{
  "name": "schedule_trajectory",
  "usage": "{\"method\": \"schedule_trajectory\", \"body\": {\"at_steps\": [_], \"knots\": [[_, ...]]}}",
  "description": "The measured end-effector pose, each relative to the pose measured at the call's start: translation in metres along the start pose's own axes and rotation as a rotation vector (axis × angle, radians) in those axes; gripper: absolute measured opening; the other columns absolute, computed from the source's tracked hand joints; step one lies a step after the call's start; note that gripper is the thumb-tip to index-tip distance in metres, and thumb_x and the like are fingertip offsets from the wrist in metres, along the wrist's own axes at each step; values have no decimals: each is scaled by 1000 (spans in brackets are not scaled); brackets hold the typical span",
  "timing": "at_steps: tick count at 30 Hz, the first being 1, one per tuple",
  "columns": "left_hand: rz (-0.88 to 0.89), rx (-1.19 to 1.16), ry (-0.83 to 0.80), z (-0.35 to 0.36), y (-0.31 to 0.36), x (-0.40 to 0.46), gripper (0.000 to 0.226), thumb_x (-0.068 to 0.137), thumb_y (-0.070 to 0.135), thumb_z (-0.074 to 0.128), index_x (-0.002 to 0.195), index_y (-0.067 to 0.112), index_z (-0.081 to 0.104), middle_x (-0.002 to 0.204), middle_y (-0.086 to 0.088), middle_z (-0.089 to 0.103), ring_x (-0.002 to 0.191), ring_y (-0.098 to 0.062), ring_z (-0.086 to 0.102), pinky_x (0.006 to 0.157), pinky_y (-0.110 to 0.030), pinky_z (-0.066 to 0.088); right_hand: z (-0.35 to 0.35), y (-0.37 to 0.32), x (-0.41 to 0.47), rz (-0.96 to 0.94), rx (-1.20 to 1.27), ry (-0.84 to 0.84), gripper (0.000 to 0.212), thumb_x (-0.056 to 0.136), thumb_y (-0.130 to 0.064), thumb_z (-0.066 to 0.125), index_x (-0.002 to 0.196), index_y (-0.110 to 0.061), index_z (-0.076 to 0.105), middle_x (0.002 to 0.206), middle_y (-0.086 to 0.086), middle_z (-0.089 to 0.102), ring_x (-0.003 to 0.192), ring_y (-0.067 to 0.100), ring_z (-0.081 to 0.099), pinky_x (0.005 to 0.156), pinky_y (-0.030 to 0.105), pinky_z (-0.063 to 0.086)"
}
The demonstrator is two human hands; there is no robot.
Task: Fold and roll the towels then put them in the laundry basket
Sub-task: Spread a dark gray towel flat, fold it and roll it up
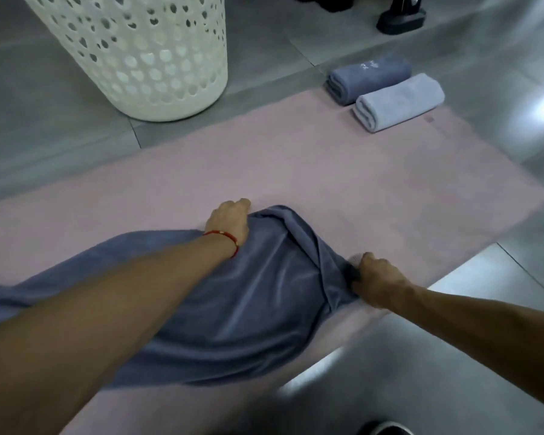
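Plainly the blue-grey towel (233,296) is soft, limp and light: it lies rumpled on the pink mat (327,171) on the floor, sagging into folds, so it is best taken at corners or edges and drawn taut. The left hand (230,221) has its grip curled over the far edge, and the right hand (374,277) has its grip clamped on a bunched corner. Farther off, two rolled towels (387,95) lie touching at the mat's far end, well apart from the white laundry basket (157,58), and should lift easily whole.
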State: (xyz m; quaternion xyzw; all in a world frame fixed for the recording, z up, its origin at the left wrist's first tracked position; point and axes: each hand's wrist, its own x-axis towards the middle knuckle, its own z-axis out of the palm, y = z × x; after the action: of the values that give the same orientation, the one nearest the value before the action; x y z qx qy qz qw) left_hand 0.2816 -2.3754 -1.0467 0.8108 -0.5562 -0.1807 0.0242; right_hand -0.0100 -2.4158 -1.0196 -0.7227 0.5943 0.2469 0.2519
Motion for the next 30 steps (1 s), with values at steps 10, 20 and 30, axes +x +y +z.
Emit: {"method": "schedule_trajectory", "body": {"at_steps": [10,20,30], "knots": [[-40,224,-245,-9,-9,-8,37,96,29,57,126,8,53,129,-17,50,121,-37,47,92,-41,45,-16,19,-7,70,479,161,13,93,-20,56,98,-8,58,85,16,72,68,32,74,71,45,63],[271,0,383,-76,-47,-39,18,85,-4,54,96,8,46,98,-20,53,79,-38,54,68,-48,47,-96,29,5,-124,449,555,12,101,-5,46,108,-13,52,84,18,69,60,30,70,50,32,55],[-207,-496,-57,-45,-56,-59,4,77,16,75,80,17,77,82,-1,71,78,-15,64,73,-27,53,-90,40,15,-103,352,275,17,95,5,59,105,-8,62,88,17,73,71,30,74,72,40,62]]}}
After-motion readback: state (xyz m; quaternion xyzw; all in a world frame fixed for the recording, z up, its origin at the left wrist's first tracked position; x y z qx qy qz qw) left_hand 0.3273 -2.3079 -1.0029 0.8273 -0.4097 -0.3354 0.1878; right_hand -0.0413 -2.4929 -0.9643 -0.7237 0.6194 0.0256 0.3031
